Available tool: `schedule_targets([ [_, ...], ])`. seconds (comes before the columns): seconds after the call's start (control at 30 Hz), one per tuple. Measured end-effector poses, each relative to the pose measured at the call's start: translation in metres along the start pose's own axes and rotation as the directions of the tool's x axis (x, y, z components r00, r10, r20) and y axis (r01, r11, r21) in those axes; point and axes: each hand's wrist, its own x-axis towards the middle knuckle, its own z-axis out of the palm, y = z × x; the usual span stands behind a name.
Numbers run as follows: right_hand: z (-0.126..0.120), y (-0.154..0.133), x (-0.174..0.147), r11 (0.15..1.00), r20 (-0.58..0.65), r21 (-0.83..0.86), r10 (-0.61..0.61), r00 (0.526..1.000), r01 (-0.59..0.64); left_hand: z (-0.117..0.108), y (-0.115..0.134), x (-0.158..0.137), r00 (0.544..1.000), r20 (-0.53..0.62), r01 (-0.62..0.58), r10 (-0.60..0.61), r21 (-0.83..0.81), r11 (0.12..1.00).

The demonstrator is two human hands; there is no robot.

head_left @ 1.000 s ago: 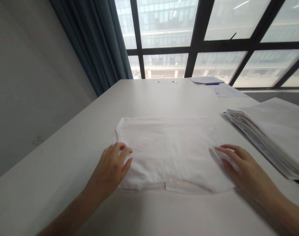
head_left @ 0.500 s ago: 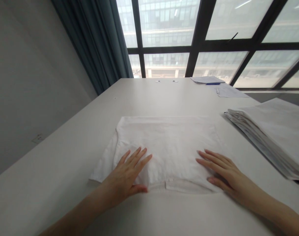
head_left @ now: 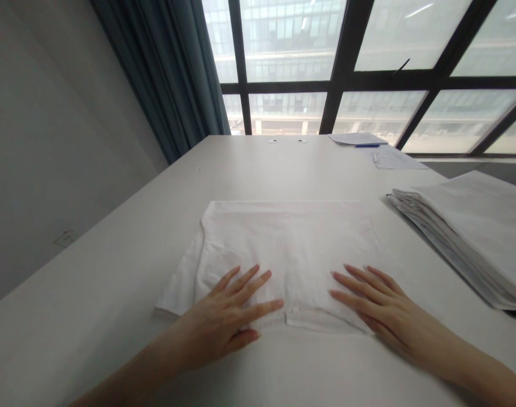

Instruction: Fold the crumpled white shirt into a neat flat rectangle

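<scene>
A white folded garment [head_left: 289, 237] lies flat on the white table [head_left: 258, 175], with a flap of cloth sticking out at its left side. Its near edge shows a small slit and a slightly wrinkled hem. My left hand [head_left: 230, 311] rests with fingers spread on the near left part of the cloth, its thumb by the near edge. On the near right part lies my right hand [head_left: 378, 302], fingers stretched out and pointing left. Neither hand grips anything.
To the right is a stack of folded white cloth [head_left: 473, 220] on something dark. Papers [head_left: 355, 138] and a blue pen [head_left: 368, 146] lie at the far right, near the window [head_left: 291, 51]. A blue curtain [head_left: 168, 73] hangs beside the wall at left.
Both hands have slid a little nearer to me and closer together over the cloth. The left fingers are spread wider. The garment has hardly moved.
</scene>
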Motion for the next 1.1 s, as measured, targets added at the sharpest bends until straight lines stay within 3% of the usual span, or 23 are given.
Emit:
schedule_targets([
  [0.13,-0.009,-0.006,0.003,0.987,0.013,0.131,-0.094,0.996,0.091,-0.004,-0.001,0.001,0.999,0.023,-0.037,0.037,-0.035,0.999],
  [0.37,-0.015,-0.004,0.0,0.963,0.092,0.25,-0.129,0.987,0.102,-0.014,-0.001,0.005,0.993,0.051,-0.1,0.109,-0.165,0.981],
  [0.6,-0.007,-0.017,0.007,0.975,-0.068,0.166,-0.14,0.988,0.15,-0.02,0.005,0.009,0.979,0.108,-0.137,0.171,-0.27,0.953],
  [0.9,-0.006,-0.017,0.01,0.98,-0.059,0.085,-0.175,0.983,0.179,-0.022,0.006,0.012,0.982,0.049,-0.152,0.184,-0.381,0.912],
  [1.1,-0.002,-0.013,0.009,0.979,-0.147,0.098,-0.165,0.975,0.18,-0.005,0.003,0.011,0.989,-0.101,-0.132,0.105,-0.315,0.94],
])
